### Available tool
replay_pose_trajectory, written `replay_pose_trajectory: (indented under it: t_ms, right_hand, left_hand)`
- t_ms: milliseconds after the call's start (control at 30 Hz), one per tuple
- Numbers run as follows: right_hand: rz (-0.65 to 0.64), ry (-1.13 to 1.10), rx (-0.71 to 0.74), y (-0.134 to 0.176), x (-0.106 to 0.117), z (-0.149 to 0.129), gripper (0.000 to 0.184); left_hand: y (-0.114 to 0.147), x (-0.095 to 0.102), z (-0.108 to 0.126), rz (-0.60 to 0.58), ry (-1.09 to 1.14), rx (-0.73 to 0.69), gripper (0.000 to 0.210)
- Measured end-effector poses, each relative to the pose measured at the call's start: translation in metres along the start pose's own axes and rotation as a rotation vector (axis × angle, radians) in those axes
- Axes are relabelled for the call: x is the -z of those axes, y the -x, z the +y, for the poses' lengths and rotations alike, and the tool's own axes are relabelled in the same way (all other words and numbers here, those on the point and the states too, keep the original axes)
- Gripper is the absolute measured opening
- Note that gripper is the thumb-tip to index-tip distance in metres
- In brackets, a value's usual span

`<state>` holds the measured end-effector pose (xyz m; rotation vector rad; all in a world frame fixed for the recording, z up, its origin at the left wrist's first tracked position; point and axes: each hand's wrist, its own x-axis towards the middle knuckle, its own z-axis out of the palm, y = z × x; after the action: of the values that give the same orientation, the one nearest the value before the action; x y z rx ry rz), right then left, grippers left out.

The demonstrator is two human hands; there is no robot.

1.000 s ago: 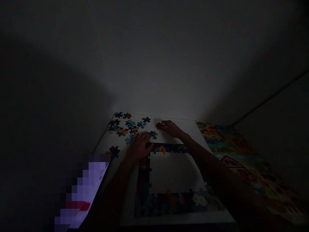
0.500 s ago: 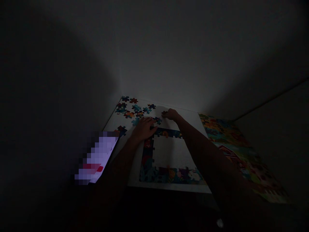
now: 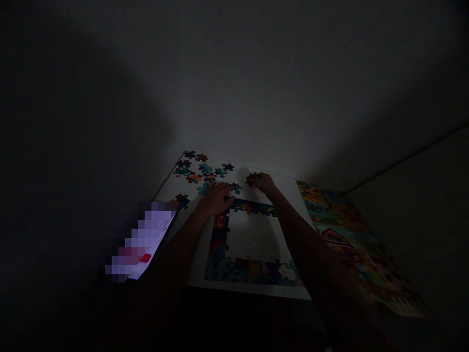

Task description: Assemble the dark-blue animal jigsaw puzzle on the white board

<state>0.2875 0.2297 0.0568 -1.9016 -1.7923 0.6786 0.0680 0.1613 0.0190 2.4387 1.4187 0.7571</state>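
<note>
In my right hand (image 3: 266,184) a dark reddish puzzle piece (image 3: 251,180) is pinched, held above the far side of the white table. My left hand (image 3: 216,197) lies flat with fingers stretched, over the upper left corner of a partly joined puzzle border (image 3: 217,247). Touching or very near its fingertips is a blue puzzle piece (image 3: 236,187). A light blue puzzle piece (image 3: 202,188) shows just left of that hand. My right forearm hides the border's right side.
Several loose puzzle pieces (image 3: 207,168) lie at the table's far left, with a dark piece (image 3: 181,201) nearer. A lit, blurred screen (image 3: 148,239) stands at the left edge. A colourful picture sheet (image 3: 344,230) lies on the right. Walls enclose the white table (image 3: 256,234) behind.
My right hand has turned and lifted the puzzle piece, so more of its face shows. My left hand stays flat in about the same place. The view has shifted slightly.
</note>
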Motion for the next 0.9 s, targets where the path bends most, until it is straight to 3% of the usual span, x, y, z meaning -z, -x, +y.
replay_pose_trajectory:
  t_ms: [133, 267, 467, 600, 700, 800, 900]
  right_hand:
    - [0.001, -0.384, -0.037, 0.037, 0.009, 0.006, 0.028]
    - [-0.141, -0.687, 0.018, 0.08, 0.012, 0.015, 0.046]
    - [-0.248, -0.75, 0.051, 0.119, 0.004, 0.02, 0.036]
    - [-0.239, -0.784, 0.1, 0.129, -0.006, 0.024, 0.025]
    - [-0.276, -0.818, 0.116, 0.131, -0.009, 0.028, 0.028]
    - [-0.33, -0.873, 0.126, 0.131, -0.007, 0.03, 0.03]
    - [-0.357, -0.913, 0.191, 0.132, -0.002, 0.03, 0.028]
  left_hand:
    - [0.001, 0.0, 0.001, -0.005, -0.014, 0.029, 0.04]
    - [0.0, 0.002, 0.003, -0.028, -0.019, 0.037, 0.04]
    - [0.0, 0.005, 0.007, 0.0, -0.011, 0.017, 0.037]
    - [0.004, 0.006, 0.009, 0.08, 0.022, -0.034, 0.031]
    - [0.01, 0.013, 0.014, 0.119, 0.042, -0.069, 0.03]
    - [0.028, 0.023, 0.03, 0.094, 0.034, -0.102, 0.029]
    - [0.064, 0.031, 0.051, 0.052, -0.012, -0.099, 0.029]
